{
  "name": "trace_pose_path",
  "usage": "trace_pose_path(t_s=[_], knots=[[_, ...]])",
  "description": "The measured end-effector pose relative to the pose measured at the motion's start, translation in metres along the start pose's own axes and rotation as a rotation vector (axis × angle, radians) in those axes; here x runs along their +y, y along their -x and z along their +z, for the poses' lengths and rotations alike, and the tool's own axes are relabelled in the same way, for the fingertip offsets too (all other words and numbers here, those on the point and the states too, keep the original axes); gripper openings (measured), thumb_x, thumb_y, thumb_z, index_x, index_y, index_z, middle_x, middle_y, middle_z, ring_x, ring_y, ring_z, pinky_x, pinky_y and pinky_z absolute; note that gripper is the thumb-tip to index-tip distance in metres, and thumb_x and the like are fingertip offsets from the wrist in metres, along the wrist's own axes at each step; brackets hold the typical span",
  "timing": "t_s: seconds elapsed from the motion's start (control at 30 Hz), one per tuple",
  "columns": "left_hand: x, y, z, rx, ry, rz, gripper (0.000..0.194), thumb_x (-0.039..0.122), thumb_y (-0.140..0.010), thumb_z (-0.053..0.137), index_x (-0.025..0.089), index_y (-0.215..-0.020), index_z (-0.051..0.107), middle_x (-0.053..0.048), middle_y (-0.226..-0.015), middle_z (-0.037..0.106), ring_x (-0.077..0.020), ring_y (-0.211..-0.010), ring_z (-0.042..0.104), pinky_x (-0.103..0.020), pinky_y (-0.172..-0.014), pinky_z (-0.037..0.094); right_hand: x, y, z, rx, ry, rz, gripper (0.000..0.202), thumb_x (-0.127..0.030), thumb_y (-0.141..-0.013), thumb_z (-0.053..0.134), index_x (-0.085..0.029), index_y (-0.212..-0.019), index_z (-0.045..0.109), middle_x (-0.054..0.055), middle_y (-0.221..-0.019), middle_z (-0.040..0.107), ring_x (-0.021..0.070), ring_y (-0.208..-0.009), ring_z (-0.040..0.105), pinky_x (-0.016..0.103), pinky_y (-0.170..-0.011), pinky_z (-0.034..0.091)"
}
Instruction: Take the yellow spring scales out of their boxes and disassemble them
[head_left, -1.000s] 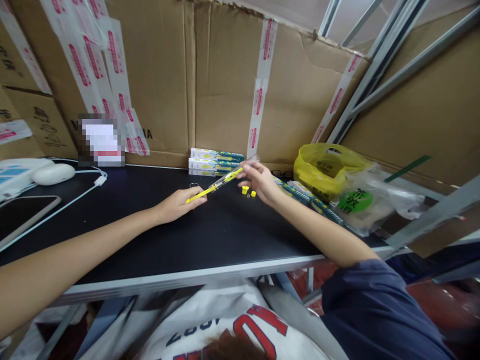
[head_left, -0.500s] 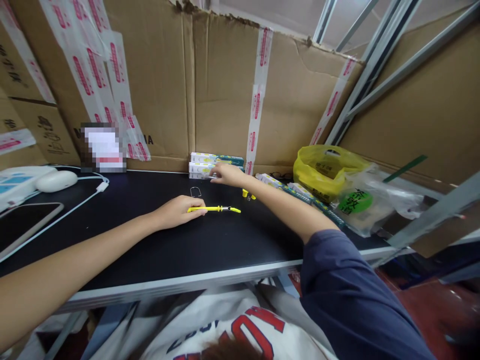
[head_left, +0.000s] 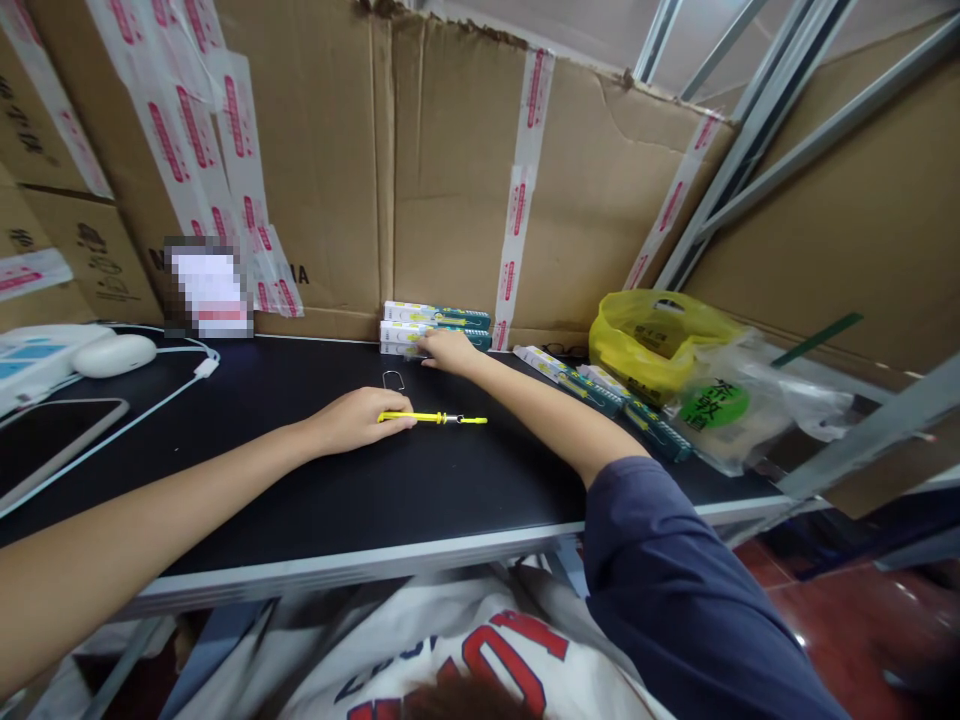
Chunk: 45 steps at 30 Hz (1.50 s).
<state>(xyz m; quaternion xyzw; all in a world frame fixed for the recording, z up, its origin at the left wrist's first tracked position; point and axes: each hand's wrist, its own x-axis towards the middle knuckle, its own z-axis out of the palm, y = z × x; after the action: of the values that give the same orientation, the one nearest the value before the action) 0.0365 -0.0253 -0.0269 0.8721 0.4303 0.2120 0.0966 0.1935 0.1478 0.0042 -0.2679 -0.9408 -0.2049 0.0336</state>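
At the left end of the black surface [head_left: 270, 515], a dark phone with a pale rim [head_left: 56, 440] lies beside a thin white cable [head_left: 169, 391]; if the left forearm swung that way, it could snag the cable and drag it.

The left hand [head_left: 358, 418] is closed on one end of a slim yellow stick with a metal middle [head_left: 426, 417], near the middle of the surface, well in from the front edge. Its metal part and yellow tip stick out to the right past the fingers, so a careless pull could bend or loosen that end.

Just behind the left hand lies a small bent wire loop [head_left: 385, 381], thin enough to be caught under the knuckles or flicked away.

The right hand [head_left: 450, 350] reaches to the stacked white-and-green printed boxes [head_left: 471, 320] along the back edge. Its fingertips are partly hidden, so I cannot tell whether they grip anything. A push there could slide the upper box off.

Towards the right end, matching loose boxes [head_left: 592, 388] lie under the reach of the right forearm, beside a yellow plastic bag [head_left: 626, 345]; a low elbow could scatter them.
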Motion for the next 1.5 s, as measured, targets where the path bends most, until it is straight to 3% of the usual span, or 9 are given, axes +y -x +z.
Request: trace_pose_path(t_s=[0.27, 0.47, 0.57, 0.63, 0.73, 0.87, 1.07, 1.23, 1.5], knots=[[0.000, 0.001, -0.002, 0.002, -0.110, -0.018, 0.031, 0.042, -0.093, 0.042, 0.020, -0.084, 0.062, -0.002, -0.081, 0.064, -0.0165, -0.075, 0.058, -0.025, -0.067, 0.039, -0.001, 0.011, -0.011, 0.061, -0.018, 0.022, 0.027, -0.026, -0.090, 0.055, -0.013, -0.113, 0.060, 0.015, -0.112, 0.063, 0.0250, -0.103, 0.057, 0.031, -0.078, 0.043], [-0.003, 0.002, -0.001, 0.028, -0.225, -0.012, 0.034, 0.043, -0.094, 0.036, 0.021, -0.084, 0.059, -0.003, -0.084, 0.062, -0.0172, -0.077, 0.059, -0.025, -0.066, 0.038, -0.020, 0.088, -0.036, 0.170, -0.402, -0.069, 0.027, -0.028, -0.096, 0.043, -0.015, -0.100, 0.066, 0.009, -0.099, 0.067, 0.0173, -0.092, 0.059, 0.028, -0.081, 0.043], [-0.003, 0.002, -0.001, 0.040, -0.209, -0.039, 0.034, 0.045, -0.094, 0.035, 0.021, -0.084, 0.056, -0.002, -0.083, 0.062, -0.0175, -0.075, 0.059, -0.025, -0.064, 0.037, -0.035, 0.129, -0.036, 0.164, -0.546, -0.106, 0.029, -0.031, -0.097, 0.041, -0.015, -0.104, 0.065, 0.009, -0.095, 0.066, 0.0171, -0.091, 0.059, 0.030, -0.083, 0.044], [-0.002, 0.002, -0.001, 0.046, -0.195, -0.064, 0.034, 0.046, -0.094, 0.035, 0.021, -0.085, 0.056, -0.002, -0.082, 0.062, -0.0176, -0.073, 0.059, -0.025, -0.063, 0.037, -0.041, 0.143, -0.029, 0.182, -0.582, -0.071, 0.025, -0.030, -0.092, 0.052, -0.015, -0.107, 0.063, 0.008, -0.092, 0.064, 0.0173, -0.086, 0.058, 0.030, -0.080, 0.045], [-0.001, 0.003, -0.003, 0.041, -0.189, -0.088, 0.033, 0.045, -0.094, 0.034, 0.021, -0.087, 0.055, -0.001, -0.080, 0.062, -0.0175, -0.072, 0.058, -0.025, -0.062, 0.036, -0.044, 0.141, -0.016, 0.217, -0.614, -0.028, 0.018, -0.022, -0.087, 0.057, -0.014, -0.102, 0.063, 0.007, -0.089, 0.064, 0.0169, -0.083, 0.057, 0.029, -0.077, 0.045], [0.000, 0.004, -0.006, 0.049, -0.217, -0.060, 0.031, 0.042, -0.093, 0.036, 0.021, -0.084, 0.057, -0.002, -0.079, 0.061, -0.0176, -0.073, 0.057, -0.026, -0.065, 0.038, -0.043, 0.132, -0.006, 0.240, -0.704, 0.001, 0.016, -0.020, -0.091, 0.051, -0.014, -0.094, 0.065, 0.008, -0.092, 0.067, 0.0163, -0.084, 0.060, 0.028, -0.078, 0.045], [0.016, 0.001, 0.000, 0.065, -0.142, -0.005, 0.037, 0.049, -0.093, 0.039, 0.021, -0.108, 0.058, -0.004, -0.089, 0.062, -0.0196, -0.083, 0.057, -0.029, -0.073, 0.042, -0.057, 0.140, -0.018, 0.269, -0.647, -0.068, 0.021, -0.025, -0.095, 0.046, -0.016, -0.102, 0.064, 0.008, -0.096, 0.067, 0.0177, -0.090, 0.061, 0.029, -0.082, 0.046], [0.030, 0.000, 0.009, 0.043, -0.022, -0.070, 0.036, 0.051, -0.095, 0.035, 0.022, -0.108, 0.053, -0.003, -0.095, 0.065, -0.0193, -0.083, 0.060, -0.028, -0.072, 0.042, -0.068, 0.144, -0.031, 0.268, -0.526, -0.128, 0.022, -0.026, -0.097, 0.041, -0.016, -0.102, 0.060, 0.009, -0.094, 0.065, 0.0192, -0.090, 0.058, 0.031, -0.080, 0.046], [0.027, 0.000, 0.011, 0.036, -0.044, -0.074, 0.034, 0.047, -0.097, 0.030, 0.022, -0.108, 0.051, -0.003, -0.093, 0.066, -0.0195, -0.079, 0.061, -0.028, -0.071, 0.041, -0.065, 0.146, -0.028, 0.229, -0.538, -0.018, 0.019, -0.025, -0.098, 0.034, -0.019, -0.101, 0.051, 0.007, -0.094, 0.063, 0.0175, -0.088, 0.058, 0.028, -0.076, 0.043]])
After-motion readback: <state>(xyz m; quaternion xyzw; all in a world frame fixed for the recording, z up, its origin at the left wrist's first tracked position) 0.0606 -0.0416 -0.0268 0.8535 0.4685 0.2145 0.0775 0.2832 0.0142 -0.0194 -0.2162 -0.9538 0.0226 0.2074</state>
